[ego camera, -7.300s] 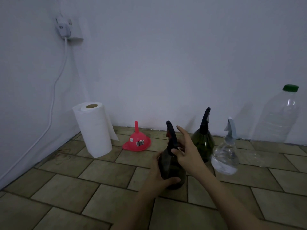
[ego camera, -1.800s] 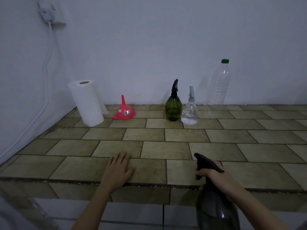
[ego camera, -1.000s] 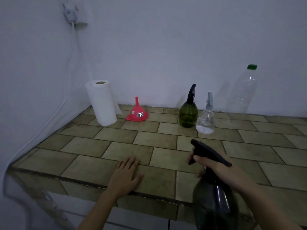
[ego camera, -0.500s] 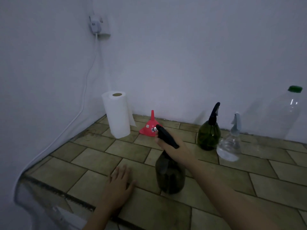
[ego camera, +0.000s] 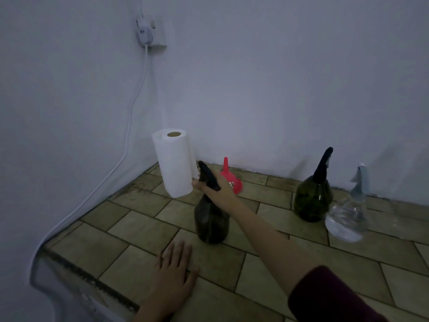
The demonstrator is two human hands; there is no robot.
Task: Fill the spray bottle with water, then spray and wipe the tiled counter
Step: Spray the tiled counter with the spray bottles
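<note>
The dark spray bottle [ego camera: 211,223] stood upright on the tiled counter [ego camera: 141,231], a little in from the front edge; its smoked body was too dim for me to read a fill level, so I left its contents undetermined. My right hand [ego camera: 220,190] was closed around the bottle's neck just under the black trigger head, whose nozzle pointed up and to the left, towards the paper towel roll [ego camera: 173,162]. The fingers curled round the far side of the neck and the thumb lay on the near left; whether a finger rested on the trigger lever itself I could not tell. The bottle's round body hung below the hand, with its base meeting the tile.

My left hand [ego camera: 173,278] lay flat on the counter near the front edge, palm down, fingers straight and slightly spread, holding nothing, just in front of the bottle and not touching it.

Behind the right hand, a red funnel [ego camera: 229,176] sat mouth down with its spout up. Further right stood a green spray bottle [ego camera: 313,201] with a black head, its contents not discernible. Touching or just beside it was a clear spray bottle [ego camera: 347,220] with a pale head, showing liquid in its lower part.
</note>
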